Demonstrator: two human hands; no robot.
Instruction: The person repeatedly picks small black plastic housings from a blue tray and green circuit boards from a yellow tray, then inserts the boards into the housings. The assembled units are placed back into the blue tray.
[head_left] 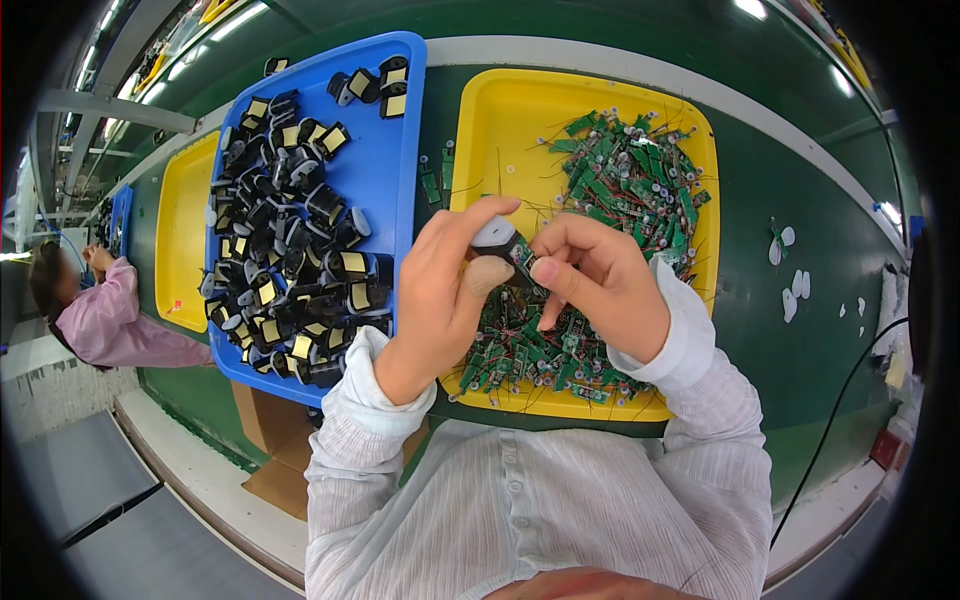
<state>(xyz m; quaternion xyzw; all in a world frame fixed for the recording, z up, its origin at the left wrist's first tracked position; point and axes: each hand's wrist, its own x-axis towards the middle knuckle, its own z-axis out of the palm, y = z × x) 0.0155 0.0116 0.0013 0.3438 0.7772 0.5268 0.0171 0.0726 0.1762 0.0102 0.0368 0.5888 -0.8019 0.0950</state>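
Both hands, left hand point(440, 290) and right hand point(595, 285), grip one black motor point(497, 240) with its green board above the yellow tray point(480, 130); many boards remain loose there.

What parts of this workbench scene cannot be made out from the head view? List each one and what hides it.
- Small black-and-grey part: head view, mostly covered by left hand and right hand.
- Yellow plastic tray: near edge hidden by forearms.
- Second yellow tray: partly behind the blue plastic tray.
- Small green circuit boards: details too small.
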